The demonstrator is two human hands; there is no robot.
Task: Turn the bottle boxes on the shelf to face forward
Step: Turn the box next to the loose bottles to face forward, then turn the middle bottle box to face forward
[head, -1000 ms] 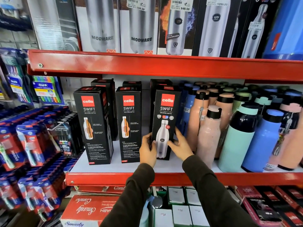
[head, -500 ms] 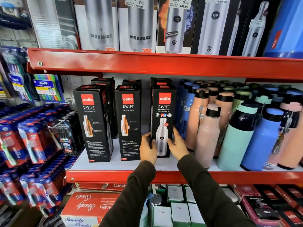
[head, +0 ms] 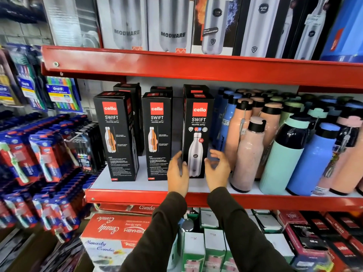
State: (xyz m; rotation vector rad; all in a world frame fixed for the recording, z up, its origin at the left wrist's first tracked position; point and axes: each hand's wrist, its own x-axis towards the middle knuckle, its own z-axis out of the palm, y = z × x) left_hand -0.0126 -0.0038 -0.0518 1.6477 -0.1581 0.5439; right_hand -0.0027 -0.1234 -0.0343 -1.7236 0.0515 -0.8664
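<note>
Three black Cello Swift boxes stand along the front of the red shelf [head: 127, 195], with more boxes behind them. The right box [head: 198, 122] shows a silver bottle picture on its forward face. The left box [head: 115, 138] and the middle box [head: 157, 138] show a cutaway bottle with small text. My left hand [head: 177, 173] holds the right box's lower left corner, thumb on the front, fingers along the side. My right hand [head: 217, 169] hovers just right of that box with fingers spread, not touching it.
Several loose pink, blue and mint bottles [head: 251, 154] crowd the shelf right of the boxes. Toothbrush packs [head: 39, 154] hang at the left. Steel-bottle boxes [head: 172, 26] fill the shelf above. Cartons [head: 117, 230] sit below.
The right box has settled upright and square on the shelf. My right hand has come off its right side and opened. My left hand stays at the lower left corner.
</note>
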